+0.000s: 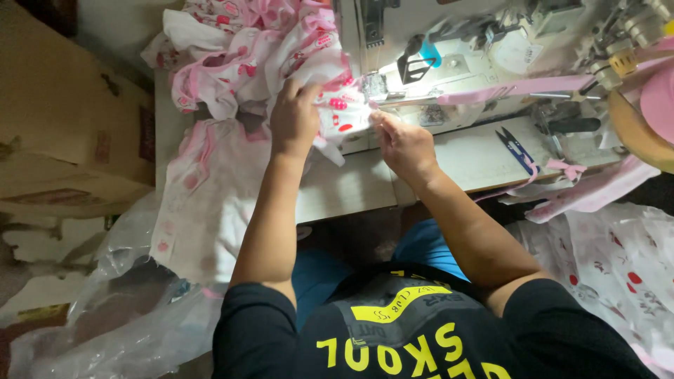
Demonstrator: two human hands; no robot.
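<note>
**Printed cloth held at the needle, much sewing still waiting**

We see both hands on the same piece of white cloth with pink and red print [335,105], right in front of the sewing machine [463,63]. Our left hand [295,116] is closed on the cloth and keeps it flat on the desk [351,186]. Our right hand [401,144] pinches the edge with the fingertips, just beside the lit needle area. We judge the seam is in progress, not finished. A heap of similar pink cloth [239,49] lies behind the left hand, and more pieces hang over the left edge. Blue thread snips [516,149] rest untouched at the right.
</note>
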